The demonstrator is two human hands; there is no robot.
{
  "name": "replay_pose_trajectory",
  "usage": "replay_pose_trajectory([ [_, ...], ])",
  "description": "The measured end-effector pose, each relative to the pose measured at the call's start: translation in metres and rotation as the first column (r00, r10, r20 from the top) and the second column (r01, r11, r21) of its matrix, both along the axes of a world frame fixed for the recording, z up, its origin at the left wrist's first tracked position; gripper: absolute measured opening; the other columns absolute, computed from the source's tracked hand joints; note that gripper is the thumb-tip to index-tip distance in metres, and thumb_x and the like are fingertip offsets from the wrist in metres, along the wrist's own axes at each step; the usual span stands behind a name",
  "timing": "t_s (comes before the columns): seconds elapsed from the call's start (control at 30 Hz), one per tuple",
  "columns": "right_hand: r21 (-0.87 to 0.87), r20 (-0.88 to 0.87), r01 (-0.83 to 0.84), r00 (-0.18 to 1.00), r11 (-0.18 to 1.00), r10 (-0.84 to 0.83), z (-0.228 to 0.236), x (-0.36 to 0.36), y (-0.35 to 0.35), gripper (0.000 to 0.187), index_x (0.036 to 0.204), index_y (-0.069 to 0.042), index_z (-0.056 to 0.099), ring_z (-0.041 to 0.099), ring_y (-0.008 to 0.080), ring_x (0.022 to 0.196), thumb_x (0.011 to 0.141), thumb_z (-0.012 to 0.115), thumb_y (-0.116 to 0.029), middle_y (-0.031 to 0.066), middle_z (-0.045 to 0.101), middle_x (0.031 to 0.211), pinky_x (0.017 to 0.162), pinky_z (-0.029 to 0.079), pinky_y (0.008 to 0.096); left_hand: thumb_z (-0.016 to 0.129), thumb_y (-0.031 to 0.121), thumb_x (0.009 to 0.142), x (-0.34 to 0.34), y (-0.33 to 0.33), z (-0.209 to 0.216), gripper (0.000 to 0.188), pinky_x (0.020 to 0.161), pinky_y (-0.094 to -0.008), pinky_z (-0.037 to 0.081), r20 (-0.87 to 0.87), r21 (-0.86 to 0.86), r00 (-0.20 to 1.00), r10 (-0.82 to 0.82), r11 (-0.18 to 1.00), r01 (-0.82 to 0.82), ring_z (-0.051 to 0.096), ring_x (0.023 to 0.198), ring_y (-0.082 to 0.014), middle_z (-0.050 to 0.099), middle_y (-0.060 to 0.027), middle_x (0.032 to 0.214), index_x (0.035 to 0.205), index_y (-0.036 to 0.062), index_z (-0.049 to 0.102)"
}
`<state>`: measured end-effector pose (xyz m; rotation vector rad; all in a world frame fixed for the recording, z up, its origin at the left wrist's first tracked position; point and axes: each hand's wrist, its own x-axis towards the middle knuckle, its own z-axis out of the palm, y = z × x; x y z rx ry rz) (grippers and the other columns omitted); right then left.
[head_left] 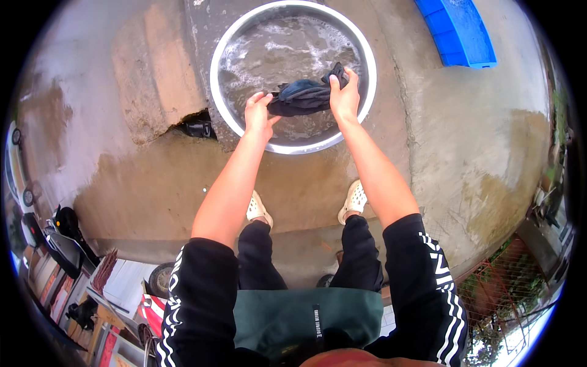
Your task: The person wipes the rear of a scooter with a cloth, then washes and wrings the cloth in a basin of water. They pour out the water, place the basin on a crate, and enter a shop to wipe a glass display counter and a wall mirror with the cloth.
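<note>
A bunched dark cloth [302,98], black with a blue part, is stretched between my two hands above a wide metal basin [217,79]. Murky, sudsy water [284,46] fills the basin. My left hand [259,114] grips the cloth's left end near the basin's near-left side. At the right end, my right hand [344,96] is closed round the fabric, with a gathered tip poking up past the thumb. What exact garment it is cannot be made out.
A blue plastic crate [449,30] with water in it stands at the far right. Left of the basin, a broken concrete slab [156,67] borders a dark hole [199,125]. Wet concrete surrounds my feet in cream clogs [353,199]. A parked scooter [64,244] is at far left.
</note>
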<state>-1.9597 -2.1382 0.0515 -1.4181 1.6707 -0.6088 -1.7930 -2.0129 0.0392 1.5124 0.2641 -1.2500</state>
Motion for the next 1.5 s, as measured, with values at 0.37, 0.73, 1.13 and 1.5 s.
replay_pose_trajectory([
  [0.37,-0.291,-0.048,-0.588,0.797,0.755,0.602,0.035,0.033,0.070,0.036,0.124,-0.009,0.067,0.053,0.0412,0.122,0.089,0.068,-0.022,0.0171,0.056,0.138,0.105,0.044,0.0497,0.035,0.067,0.104,-0.008,-0.022,0.011,0.069,0.102,-0.0473,0.053,-0.439,-0.287,0.892,-0.106,0.957,-0.028,0.064,0.118,-0.0308,0.064,-0.0158,0.125,0.125,0.0061,0.060],
  [0.73,-0.225,0.237,-0.309,0.902,0.924,0.360,0.140,0.062,0.004,0.032,0.097,-0.003,0.072,0.067,0.0376,0.084,0.095,0.066,-0.035,0.0188,0.071,0.094,0.077,0.053,0.0446,0.051,0.038,0.107,-0.023,-0.071,0.118,0.038,0.081,-0.0392,0.055,-0.076,-0.202,0.992,0.098,0.973,-0.111,0.067,0.095,-0.0204,0.068,-0.0085,0.106,0.118,0.0033,0.062],
  [1.13,0.150,-0.322,-0.228,0.909,0.962,0.266,-0.066,-0.009,0.015,0.085,0.155,-0.014,0.035,0.051,0.0492,0.131,0.084,0.079,-0.028,0.0357,0.038,0.146,0.112,0.044,0.0465,0.056,0.047,0.103,-0.013,-0.013,-0.023,0.067,0.105,-0.0681,0.039,-0.201,0.063,0.965,-0.170,0.981,0.186,0.048,0.135,-0.0395,0.034,-0.0157,0.161,0.157,0.0150,0.032],
  [1.5,-0.295,-0.172,-0.627,0.777,0.721,0.605,0.090,0.045,0.066,0.036,0.122,-0.016,0.069,0.062,0.0337,0.113,0.089,0.071,-0.030,0.0151,0.062,0.119,0.094,0.051,0.0440,0.036,0.055,0.106,0.001,-0.027,0.018,0.056,0.096,-0.0482,0.055,-0.663,-0.432,0.735,-0.142,0.874,-0.222,0.065,0.113,-0.0326,0.066,-0.0144,0.121,0.127,0.0090,0.061],
])
